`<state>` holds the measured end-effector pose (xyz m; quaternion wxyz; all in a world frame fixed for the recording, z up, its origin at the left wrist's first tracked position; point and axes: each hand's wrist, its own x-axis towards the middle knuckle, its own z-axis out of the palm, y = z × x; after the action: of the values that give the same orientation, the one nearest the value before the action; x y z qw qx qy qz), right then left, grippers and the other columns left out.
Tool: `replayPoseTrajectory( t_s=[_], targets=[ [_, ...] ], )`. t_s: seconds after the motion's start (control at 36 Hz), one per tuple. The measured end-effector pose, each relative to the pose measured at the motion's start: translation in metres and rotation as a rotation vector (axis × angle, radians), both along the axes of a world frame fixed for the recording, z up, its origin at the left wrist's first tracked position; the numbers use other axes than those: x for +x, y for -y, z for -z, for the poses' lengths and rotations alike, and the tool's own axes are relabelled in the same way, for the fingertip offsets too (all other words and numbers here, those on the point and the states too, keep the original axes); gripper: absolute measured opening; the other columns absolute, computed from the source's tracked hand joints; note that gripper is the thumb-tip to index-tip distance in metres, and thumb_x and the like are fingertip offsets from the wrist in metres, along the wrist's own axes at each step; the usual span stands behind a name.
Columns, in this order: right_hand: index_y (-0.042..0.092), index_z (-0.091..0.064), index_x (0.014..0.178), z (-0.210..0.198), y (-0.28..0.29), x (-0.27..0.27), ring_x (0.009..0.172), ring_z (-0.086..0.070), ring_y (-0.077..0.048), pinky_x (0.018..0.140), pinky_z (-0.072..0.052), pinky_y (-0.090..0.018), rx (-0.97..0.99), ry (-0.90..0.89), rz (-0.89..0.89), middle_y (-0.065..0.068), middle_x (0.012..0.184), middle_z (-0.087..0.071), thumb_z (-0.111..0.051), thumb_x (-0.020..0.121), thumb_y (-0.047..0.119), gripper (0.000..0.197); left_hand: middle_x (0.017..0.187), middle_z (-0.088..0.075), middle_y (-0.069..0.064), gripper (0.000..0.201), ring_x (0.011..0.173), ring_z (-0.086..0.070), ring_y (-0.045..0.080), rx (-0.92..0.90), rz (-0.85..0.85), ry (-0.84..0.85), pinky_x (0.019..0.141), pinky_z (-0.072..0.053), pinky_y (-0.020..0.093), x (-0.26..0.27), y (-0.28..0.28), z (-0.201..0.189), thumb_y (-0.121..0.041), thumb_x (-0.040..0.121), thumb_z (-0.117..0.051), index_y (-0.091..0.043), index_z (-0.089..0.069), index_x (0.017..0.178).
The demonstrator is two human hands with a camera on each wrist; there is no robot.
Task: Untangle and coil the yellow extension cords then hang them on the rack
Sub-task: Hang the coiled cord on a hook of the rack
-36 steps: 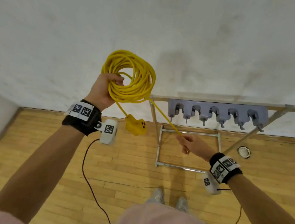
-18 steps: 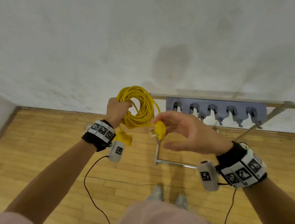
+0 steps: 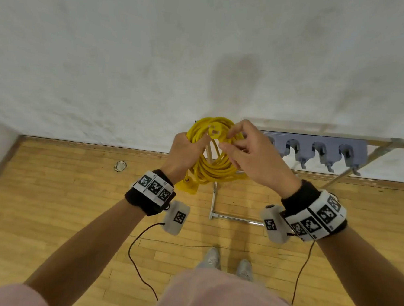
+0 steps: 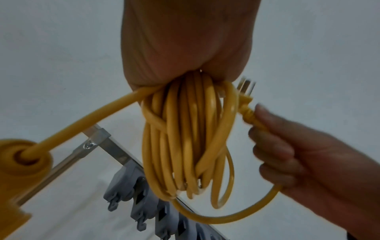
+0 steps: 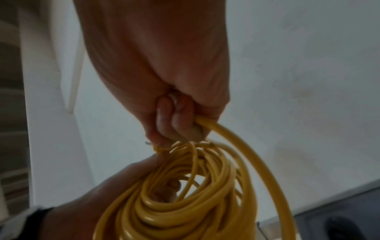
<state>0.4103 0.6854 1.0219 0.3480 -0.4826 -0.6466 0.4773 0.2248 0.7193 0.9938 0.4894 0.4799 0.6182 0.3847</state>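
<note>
Head view, left hand point(image 3: 184, 151) fingers wrapped round yellow cord coil point(image 3: 215, 170), right hand point(image 3: 251, 156) fingers pinching its plug point(image 3: 214, 131)

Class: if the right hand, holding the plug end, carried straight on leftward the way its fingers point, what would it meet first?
Most likely the yellow coil gripped by the left hand; the right hand already sits beside it, though depth is unclear.

This looks like a bare hall or gym-like room set up for recording rather than a lived-in home. The pale strip-wood floor point(image 3: 46, 213) runs up to a plain, scuffed white wall point(image 3: 107, 49), with a small round metal fitting point(image 3: 120, 166) sunk in the boards. The only furnishing is a metal-framed stand point(image 3: 216, 202) carrying a grey plastic rack of hooks point(image 3: 322, 150), standing against the wall.
</note>
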Motion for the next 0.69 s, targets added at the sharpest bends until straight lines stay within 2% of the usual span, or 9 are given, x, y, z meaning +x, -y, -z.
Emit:
replayPoseTrajectory(
  t_s=[0.06, 0.14, 0.22, 0.31, 0.36, 0.5, 0.56, 0.61, 0.69],
  targets=[
    [0.012, -0.058, 0.094, 0.004, -0.002, 0.004, 0.055, -0.051, -0.035, 0.059, -0.047, -0.043, 0.009, 0.082, 0.051, -0.015, 0.06, -0.061, -0.068, 0.098, 0.03, 0.021, 0.069, -0.048, 0.012, 0.048, 0.062, -0.041, 0.024, 0.011, -0.021, 0.019, 0.059, -0.034, 0.038, -0.003, -0.001, -0.001, -0.053, 0.09, -0.07, -0.009, -0.059, 0.073],
    [0.014, -0.068, 0.081, 0.009, -0.005, 0.006, 0.059, -0.064, -0.02, 0.063, -0.05, -0.033, 0.041, 0.272, 0.048, -0.002, 0.063, -0.068, -0.072, 0.096, 0.031, 0.022, 0.072, -0.05, 0.012, 0.05, 0.063, -0.043, 0.024, 0.027, -0.055, 0.044, 0.06, -0.036, 0.038, -0.004, -0.003, -0.004, -0.058, 0.088, -0.07, -0.01, -0.062, 0.077],
    [0.016, -0.071, 0.08, 0.014, -0.004, -0.006, 0.063, -0.064, -0.009, 0.064, -0.048, -0.024, 0.103, 0.377, 0.074, 0.004, 0.068, -0.068, -0.072, 0.096, 0.03, 0.021, 0.071, -0.05, 0.011, 0.044, 0.063, -0.044, 0.023, 0.037, -0.034, 0.041, 0.06, -0.036, 0.037, 0.0, -0.002, -0.005, -0.051, 0.091, -0.071, -0.009, -0.063, 0.078],
    [0.01, -0.067, 0.076, 0.018, -0.005, -0.021, 0.06, -0.055, -0.015, 0.06, -0.043, -0.03, 0.198, 0.526, 0.064, 0.0, 0.066, -0.059, -0.064, 0.101, 0.027, 0.03, 0.058, -0.056, 0.003, 0.041, 0.056, -0.054, 0.017, 0.032, -0.005, 0.045, 0.054, -0.045, 0.03, 0.007, 0.0, -0.005, -0.045, 0.092, -0.071, -0.006, -0.066, 0.077],
    [0.007, -0.067, 0.08, 0.02, -0.008, -0.022, 0.069, -0.051, -0.018, 0.066, -0.039, -0.033, 0.244, 0.623, 0.01, -0.001, 0.076, -0.053, -0.055, 0.106, 0.023, 0.032, 0.053, -0.058, -0.004, 0.04, 0.052, -0.056, 0.011, 0.018, -0.034, 0.052, 0.051, -0.046, 0.025, 0.008, -0.001, -0.005, -0.044, 0.092, -0.071, -0.008, -0.067, 0.075],
    [0.009, -0.065, 0.093, 0.03, -0.008, -0.021, 0.079, -0.052, -0.02, 0.069, -0.042, -0.036, 0.266, 0.609, 0.039, 0.0, 0.089, -0.05, -0.054, 0.104, 0.014, 0.017, 0.049, -0.05, -0.015, 0.037, 0.048, -0.047, 0.004, 0.08, -0.026, 0.022, 0.052, -0.041, 0.021, 0.008, -0.001, -0.001, -0.038, 0.091, -0.075, -0.017, -0.057, 0.066],
    [0.013, -0.055, 0.092, 0.032, -0.009, -0.025, 0.077, -0.055, -0.022, 0.067, -0.048, -0.042, 0.276, 0.591, 0.106, 0.0, 0.087, -0.053, -0.059, 0.1, 0.011, 0.009, 0.052, -0.052, -0.013, 0.035, 0.052, -0.049, 0.006, 0.099, 0.009, 0.011, 0.055, -0.043, 0.023, 0.013, 0.002, -0.002, -0.039, 0.09, -0.076, -0.016, -0.061, 0.069],
    [0.018, -0.048, 0.088, 0.033, -0.013, -0.029, 0.077, -0.058, -0.023, 0.067, -0.051, -0.045, 0.277, 0.593, 0.166, 0.002, 0.084, -0.054, -0.064, 0.098, 0.012, 0.019, 0.054, -0.052, -0.011, 0.035, 0.054, -0.048, 0.008, 0.093, 0.012, 0.018, 0.056, -0.043, 0.023, 0.016, 0.004, -0.001, -0.039, 0.091, -0.076, -0.019, -0.061, 0.067],
    [0.015, -0.054, 0.086, 0.038, -0.014, -0.03, 0.083, -0.06, -0.024, 0.071, -0.051, -0.041, 0.303, 0.541, 0.17, 0.0, 0.09, -0.057, -0.068, 0.096, 0.014, 0.016, 0.063, -0.057, 0.001, 0.041, 0.061, -0.053, 0.013, 0.1, -0.016, 0.058, 0.061, -0.047, 0.031, 0.016, 0.002, -0.001, -0.042, 0.089, -0.077, -0.007, -0.066, 0.073]
  ],
)
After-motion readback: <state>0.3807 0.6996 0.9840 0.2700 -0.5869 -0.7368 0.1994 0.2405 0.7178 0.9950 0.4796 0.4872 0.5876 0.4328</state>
